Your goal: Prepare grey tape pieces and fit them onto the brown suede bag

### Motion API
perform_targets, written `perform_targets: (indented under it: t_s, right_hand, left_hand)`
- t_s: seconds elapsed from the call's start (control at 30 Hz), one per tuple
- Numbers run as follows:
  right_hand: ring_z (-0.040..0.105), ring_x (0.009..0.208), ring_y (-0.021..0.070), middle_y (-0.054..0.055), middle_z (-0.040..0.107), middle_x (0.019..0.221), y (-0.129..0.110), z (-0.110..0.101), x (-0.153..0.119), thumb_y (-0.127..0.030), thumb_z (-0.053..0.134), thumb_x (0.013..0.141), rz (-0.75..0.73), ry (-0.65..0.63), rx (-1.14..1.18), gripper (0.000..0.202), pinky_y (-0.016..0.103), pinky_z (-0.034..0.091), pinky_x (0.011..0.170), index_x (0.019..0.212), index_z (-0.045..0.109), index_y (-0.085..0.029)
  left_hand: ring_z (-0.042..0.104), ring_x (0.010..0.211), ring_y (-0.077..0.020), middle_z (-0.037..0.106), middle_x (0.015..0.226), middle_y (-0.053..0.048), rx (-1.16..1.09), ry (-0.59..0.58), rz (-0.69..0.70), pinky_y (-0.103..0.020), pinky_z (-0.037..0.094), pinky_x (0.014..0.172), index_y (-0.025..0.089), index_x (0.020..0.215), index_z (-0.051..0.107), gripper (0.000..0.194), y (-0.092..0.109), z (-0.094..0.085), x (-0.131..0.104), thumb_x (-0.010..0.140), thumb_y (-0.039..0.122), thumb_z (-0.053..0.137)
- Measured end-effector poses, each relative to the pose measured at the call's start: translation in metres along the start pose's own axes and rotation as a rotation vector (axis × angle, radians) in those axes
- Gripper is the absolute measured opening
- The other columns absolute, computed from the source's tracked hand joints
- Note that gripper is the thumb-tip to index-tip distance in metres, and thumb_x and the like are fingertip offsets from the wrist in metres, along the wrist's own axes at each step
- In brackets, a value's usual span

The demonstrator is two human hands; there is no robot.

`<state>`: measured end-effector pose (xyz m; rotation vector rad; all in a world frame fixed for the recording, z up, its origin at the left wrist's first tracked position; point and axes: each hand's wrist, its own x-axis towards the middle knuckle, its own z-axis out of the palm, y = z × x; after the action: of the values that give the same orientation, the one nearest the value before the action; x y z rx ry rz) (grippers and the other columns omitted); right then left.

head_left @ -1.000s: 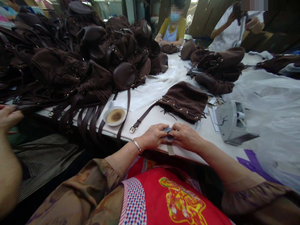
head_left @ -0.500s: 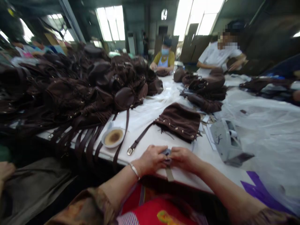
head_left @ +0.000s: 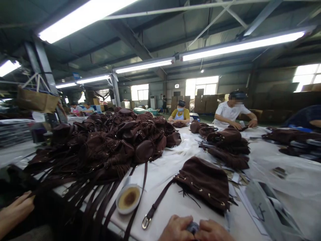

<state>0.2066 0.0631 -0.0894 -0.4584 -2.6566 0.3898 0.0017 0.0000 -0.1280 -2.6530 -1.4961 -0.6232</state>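
Observation:
At the bottom edge, my left hand (head_left: 175, 228) and my right hand (head_left: 212, 230) are close together with fingers curled. Both pinch a small grey-blue piece (head_left: 192, 227), perhaps cloth; most of it is covered by the fingers, so its kind is unclear. Just beyond them a dark brown drawstring bag (head_left: 204, 184) with metal eyelets and fringe lies on the white-covered table (head_left: 165, 214). Its strap (head_left: 160, 201) runs left to a metal buckle (head_left: 146, 222). Left of the buckle stands a white bowl (head_left: 117, 202) with yellowish-brown contents.
A large heap of brown bags (head_left: 107, 147) covers the left side, straps hanging over the edge. More bags (head_left: 228, 144) lie at right, near a grey tape dispenser (head_left: 269, 209). A co-worker's hand (head_left: 18, 211) is at far left. Two people (head_left: 179, 115) work across the table.
My view has tilted upward, so ceiling lights now show and my hands sit lower in the picture. Both hands still hold the small grey-blue piece.

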Motion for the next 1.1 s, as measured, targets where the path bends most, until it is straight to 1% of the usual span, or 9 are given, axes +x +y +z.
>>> perform_targets:
  t_s: [0.07,0.13,0.2,0.27,0.43,0.7,0.8,0.93,1.1]
  right_hand:
    - [0.062,0.064,0.0208,0.000,0.066,0.073,-0.013,-0.017,-0.002,-0.033,0.068,0.078,0.007,-0.010,-0.013,0.003,0.033,0.047,0.059,0.081,0.070,-0.032]
    - [0.063,0.072,0.0191,0.002,0.067,0.082,-0.026,-0.038,-0.010,-0.024,0.058,0.088,-0.002,-0.023,0.018,0.016,0.031,0.047,0.064,0.095,0.070,-0.030]
    - [0.062,0.083,0.0204,0.006,0.068,0.094,-0.034,-0.053,-0.024,-0.018,0.049,0.093,-0.035,0.052,-0.037,0.027,0.034,0.048,0.075,0.110,0.068,-0.026]
    - [0.060,0.099,0.0237,0.011,0.067,0.109,-0.039,-0.059,-0.042,-0.016,0.047,0.095,-0.017,0.160,-0.125,0.030,0.039,0.046,0.089,0.118,0.066,-0.022]
    - [0.058,0.096,0.0234,0.011,0.067,0.109,-0.062,-0.042,-0.071,-0.023,0.053,0.095,0.020,0.016,-0.158,0.027,0.039,0.043,0.087,0.118,0.065,-0.020]
    - [0.055,0.086,0.0213,0.010,0.068,0.096,-0.083,-0.032,-0.058,-0.022,0.047,0.098,0.007,-0.009,-0.207,0.023,0.036,0.041,0.078,0.107,0.068,-0.018]
    - [0.054,0.081,0.0205,0.009,0.067,0.092,-0.083,-0.028,-0.050,-0.026,0.048,0.099,0.016,0.040,-0.221,0.023,0.035,0.041,0.075,0.102,0.070,-0.019]
    - [0.054,0.081,0.0202,0.008,0.066,0.088,-0.083,-0.025,-0.039,-0.019,0.048,0.097,0.109,0.177,-0.113,0.024,0.035,0.046,0.076,0.093,0.071,-0.020]
    - [0.056,0.109,0.0253,0.013,0.063,0.120,-0.075,-0.029,-0.024,-0.020,0.057,0.092,0.218,0.337,-0.034,0.016,0.043,0.046,0.094,0.093,0.073,-0.021]
  left_hand:
    - [0.069,0.084,-0.0242,0.070,0.111,-0.009,-0.078,0.035,0.022,-0.038,0.056,0.072,0.031,0.089,0.076,0.027,0.010,-0.019,-0.004,0.072,0.053,0.075]
    - [0.066,0.102,-0.0254,0.065,0.126,-0.009,-0.176,0.076,-0.010,-0.041,0.055,0.087,0.028,0.100,0.075,0.030,0.024,-0.043,-0.008,0.075,0.045,0.072]
    - [0.065,0.109,-0.0248,0.063,0.129,-0.010,-0.242,0.054,-0.030,-0.041,0.053,0.094,0.026,0.104,0.075,0.026,0.035,-0.062,-0.007,0.081,0.037,0.069]
    - [0.062,0.114,-0.0265,0.061,0.132,-0.012,-0.294,0.021,-0.048,-0.042,0.051,0.098,0.021,0.101,0.076,0.024,0.039,-0.070,-0.002,0.080,0.033,0.071]
    - [0.058,0.120,-0.0270,0.057,0.137,-0.015,-0.332,0.006,-0.057,-0.044,0.048,0.101,0.017,0.103,0.074,0.023,0.036,-0.059,0.002,0.084,0.030,0.068]
    - [0.060,0.118,-0.0272,0.058,0.135,-0.015,-0.315,-0.014,-0.090,-0.044,0.049,0.100,0.017,0.102,0.073,0.023,0.036,-0.064,0.007,0.082,0.027,0.070]
    - [0.060,0.118,-0.0264,0.058,0.135,-0.015,-0.308,0.001,-0.095,-0.044,0.049,0.101,0.017,0.098,0.073,0.019,0.035,-0.063,0.007,0.082,0.025,0.069]
    - [0.057,0.122,-0.0273,0.056,0.138,-0.016,-0.280,0.021,-0.080,-0.045,0.048,0.103,0.016,0.103,0.071,0.022,0.035,-0.062,0.003,0.083,0.025,0.068]
    - [0.058,0.121,-0.0281,0.056,0.137,-0.017,-0.257,0.012,-0.062,-0.046,0.049,0.102,0.015,0.102,0.070,0.021,0.033,-0.062,0.002,0.084,0.025,0.067]
